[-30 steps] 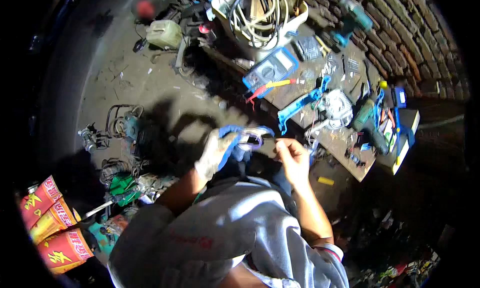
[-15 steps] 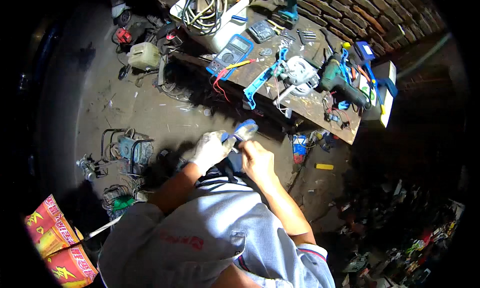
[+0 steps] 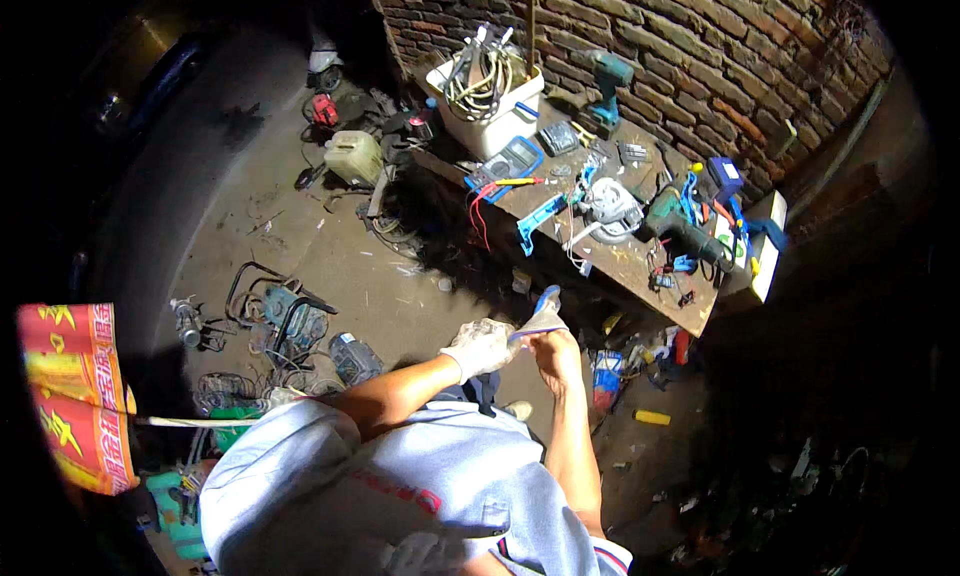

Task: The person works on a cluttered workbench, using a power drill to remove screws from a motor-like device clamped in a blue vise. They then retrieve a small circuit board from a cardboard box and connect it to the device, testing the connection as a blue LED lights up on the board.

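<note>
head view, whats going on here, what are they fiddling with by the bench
A person stands over a dirt floor beside a cluttered bench set against a brick wall. The left hand, in a white glove, and the bare right hand meet at chest height on a small blue and white item, possibly a second glove; it is too small to tell. On the bench lie a multimeter, a drill and a tub of cables. More tools sit on the floor to the left.

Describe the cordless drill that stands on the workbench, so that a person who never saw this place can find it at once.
Find the brick wall, then the long wooden workbench below it. At the bench's far end, right of the white tub of cables, stands the cordless drill. It is teal, upright on its battery base; the darker power tool near the other end lies flat.
</note>
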`<state>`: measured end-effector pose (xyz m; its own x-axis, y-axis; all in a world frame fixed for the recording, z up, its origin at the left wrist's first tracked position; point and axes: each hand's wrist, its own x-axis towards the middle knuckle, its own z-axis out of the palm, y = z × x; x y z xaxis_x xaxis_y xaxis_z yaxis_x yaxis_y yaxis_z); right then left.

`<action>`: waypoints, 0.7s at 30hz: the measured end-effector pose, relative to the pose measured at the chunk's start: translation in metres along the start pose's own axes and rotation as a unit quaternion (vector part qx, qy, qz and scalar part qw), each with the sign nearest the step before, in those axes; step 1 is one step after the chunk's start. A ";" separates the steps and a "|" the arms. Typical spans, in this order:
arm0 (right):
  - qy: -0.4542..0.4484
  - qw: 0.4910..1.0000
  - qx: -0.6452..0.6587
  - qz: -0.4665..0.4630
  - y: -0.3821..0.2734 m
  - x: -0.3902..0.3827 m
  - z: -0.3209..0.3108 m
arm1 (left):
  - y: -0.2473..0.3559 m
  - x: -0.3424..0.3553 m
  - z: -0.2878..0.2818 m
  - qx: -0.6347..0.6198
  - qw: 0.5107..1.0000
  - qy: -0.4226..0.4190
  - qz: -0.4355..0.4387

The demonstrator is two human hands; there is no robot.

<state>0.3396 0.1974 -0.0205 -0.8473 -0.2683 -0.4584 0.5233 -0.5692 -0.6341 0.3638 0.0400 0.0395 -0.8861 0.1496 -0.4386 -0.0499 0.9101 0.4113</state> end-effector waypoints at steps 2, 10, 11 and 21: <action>0.066 0.910 -0.381 -0.151 0.006 0.007 -0.004 | 0.015 -0.014 -0.004 -0.016 0.998 0.040 0.044; -0.155 0.969 -0.133 -0.139 -0.047 0.010 0.065 | 0.029 -0.029 0.008 -0.037 0.993 -0.020 0.109; -0.155 0.981 -0.057 -0.105 -0.059 0.008 0.075 | 0.032 -0.028 0.000 -0.047 0.990 -0.023 0.128; -0.142 0.981 -0.049 -0.121 -0.062 0.113 0.081 | 0.023 -0.019 -0.045 0.029 0.962 0.002 0.272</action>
<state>0.2039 0.1393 0.0172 -0.9319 -0.3476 -0.1033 0.2972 -0.5691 -0.7666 0.3586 0.0405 0.0926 -0.7760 0.6079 -0.1682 0.4468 0.7180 0.5337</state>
